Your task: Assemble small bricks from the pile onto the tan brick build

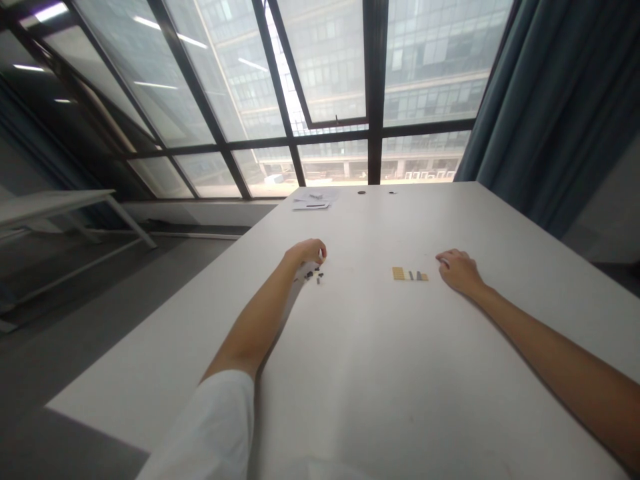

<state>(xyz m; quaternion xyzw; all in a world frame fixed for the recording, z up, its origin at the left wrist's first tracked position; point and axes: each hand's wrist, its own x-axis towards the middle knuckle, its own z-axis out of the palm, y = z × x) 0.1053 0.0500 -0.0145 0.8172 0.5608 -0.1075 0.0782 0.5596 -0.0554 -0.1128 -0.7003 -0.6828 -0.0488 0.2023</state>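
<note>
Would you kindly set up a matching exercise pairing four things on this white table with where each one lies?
Things:
1. left hand
2. right hand
3. tan and grey brick strip
4. papers

Places:
A. at the far edge of the table, near the window
B. just right of the brick strip, resting on the table
C. between the two hands, nearer the right one
D. over a scatter of small dark pieces

Pairs: 1-D, 2-B, 3-C, 4-A
</note>
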